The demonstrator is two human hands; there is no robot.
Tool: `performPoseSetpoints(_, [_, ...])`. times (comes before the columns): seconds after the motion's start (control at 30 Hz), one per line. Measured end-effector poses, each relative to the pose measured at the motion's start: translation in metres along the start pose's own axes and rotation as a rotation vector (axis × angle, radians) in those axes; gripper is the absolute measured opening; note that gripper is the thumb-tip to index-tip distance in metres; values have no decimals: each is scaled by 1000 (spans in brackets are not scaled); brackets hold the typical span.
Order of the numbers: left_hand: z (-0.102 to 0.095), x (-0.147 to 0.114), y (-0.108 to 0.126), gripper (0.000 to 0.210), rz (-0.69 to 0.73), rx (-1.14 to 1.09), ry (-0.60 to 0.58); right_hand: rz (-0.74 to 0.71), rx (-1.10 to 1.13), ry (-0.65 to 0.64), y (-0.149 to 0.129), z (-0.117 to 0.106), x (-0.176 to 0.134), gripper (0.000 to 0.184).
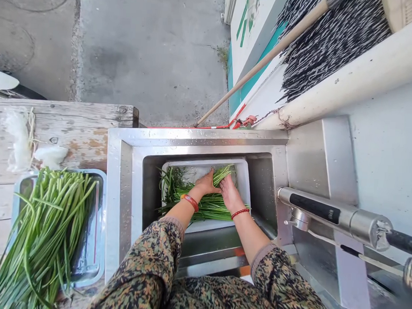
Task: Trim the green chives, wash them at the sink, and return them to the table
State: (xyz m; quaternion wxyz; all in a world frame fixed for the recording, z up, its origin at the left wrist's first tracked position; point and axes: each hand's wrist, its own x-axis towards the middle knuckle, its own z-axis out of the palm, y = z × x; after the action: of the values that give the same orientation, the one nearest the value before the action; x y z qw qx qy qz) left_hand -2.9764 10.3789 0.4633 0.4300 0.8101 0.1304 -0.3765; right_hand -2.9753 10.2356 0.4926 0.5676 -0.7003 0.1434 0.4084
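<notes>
Inside the sink a white basin point(203, 226) holds green garlic chives point(210, 208), their leafy ends to the left. My left hand point(205, 183) is closed around a small bunch of garlic chives point(222, 173), whose pale stalk ends stick out to the upper right. Against those stalks, on their right side, lies my right hand point(229, 194), its fingers stretched out. The two hands are close together over the basin, thumbs nearly touching. Some of the bunch is hidden by the left hand.
A blue tray point(102, 232) heaped with more garlic chives point(49, 229) stands on the wooden table point(101, 116), left of the metal sink point(206, 138). Plastic bags point(18, 139) lie behind it. A faucet point(313, 207) reaches in from the right. Beyond are a wooden pole point(264, 63) and mop strands point(327, 46).
</notes>
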Motion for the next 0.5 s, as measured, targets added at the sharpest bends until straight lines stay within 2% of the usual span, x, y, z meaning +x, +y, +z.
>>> performPoseSetpoints(0.1, [-6, -12, -1, 71, 16, -112, 8, 76, 130, -59, -15, -19, -27, 75])
performPoseSetpoints(0.17, [-11, -24, -2, 50, 47, -147, 18, 67, 178, -18, -22, -40, -43, 71])
performPoseSetpoints(0.3, [-23, -47, -4, 50, 69, -236, 117, 71, 317, 248, -20, -73, -60, 56])
performPoseSetpoints(0.4, [-28, -53, -5, 51, 49, -359, 182, 181, 438, 253, -2, -65, -61, 41])
performPoseSetpoints(0.5, [-29, -53, -6, 55, 43, -444, 176, 290, 505, 213, 14, -36, -49, 37])
